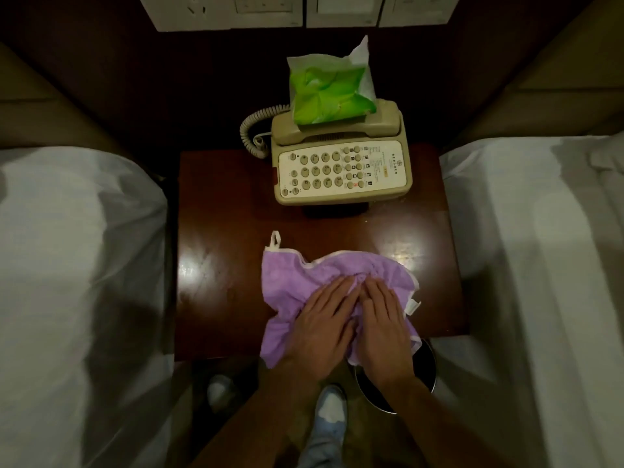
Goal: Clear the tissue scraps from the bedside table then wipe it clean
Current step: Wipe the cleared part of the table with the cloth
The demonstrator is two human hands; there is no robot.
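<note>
Left hand & right hand lay flat side by side, fingers straight, pressing on the lilac terry cloth w/ white trim, not gripping. Prob. to spread the load for dragging it across the glossy dark wooden worktop. Cloth sat bunched at near edge, partly overhanging. No tissue scraps visible on top, so wipe stage, I'd judge. Beige push-button telephone & green plastic tissue pack sat at back. Round dark bin stood below near-right corner, handy for scraps.
</note>
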